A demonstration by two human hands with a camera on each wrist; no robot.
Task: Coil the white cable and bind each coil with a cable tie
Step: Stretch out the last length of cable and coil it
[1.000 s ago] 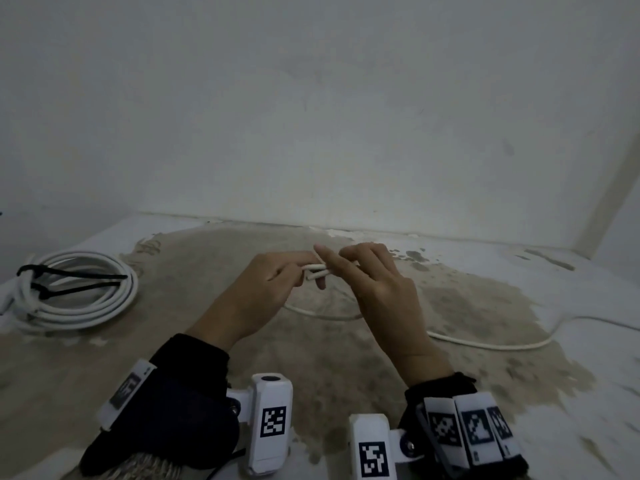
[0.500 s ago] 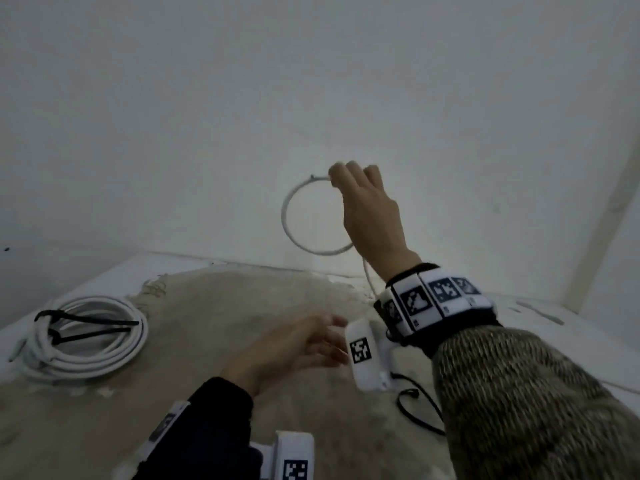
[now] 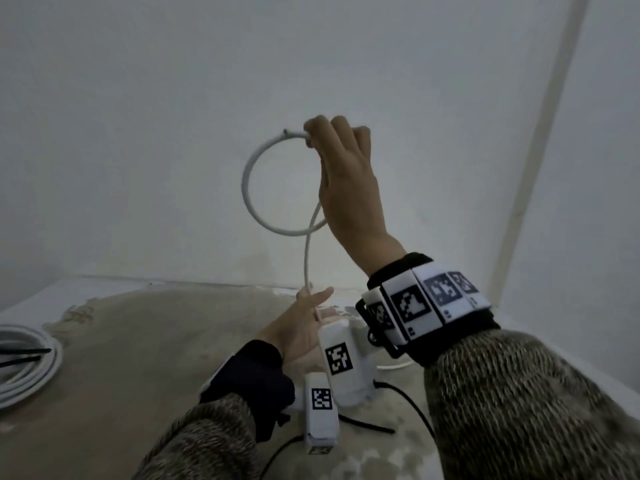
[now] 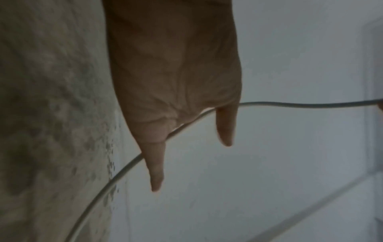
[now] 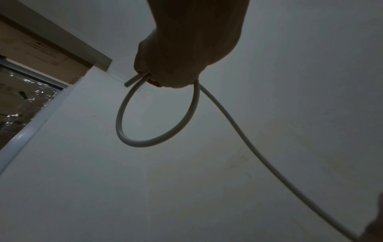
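first loop of the white cable (image 3: pixel 277 188) made; right hand (image 3: pixel 343 174) fingers grip it raised, left hand (image 3: pixel 304 323) fingers straight, guiding the strand; next feed another loop.

stained floor (image 3: pixel 145 368), tied white cable coil (image 3: pixel 24 362) at its left edge, black cord (image 3: pixel 367 426) near the front

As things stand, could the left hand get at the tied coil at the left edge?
Probably yes: the left hand is open, the cable only running past its fingers, and nothing stands between it and the tied coil.
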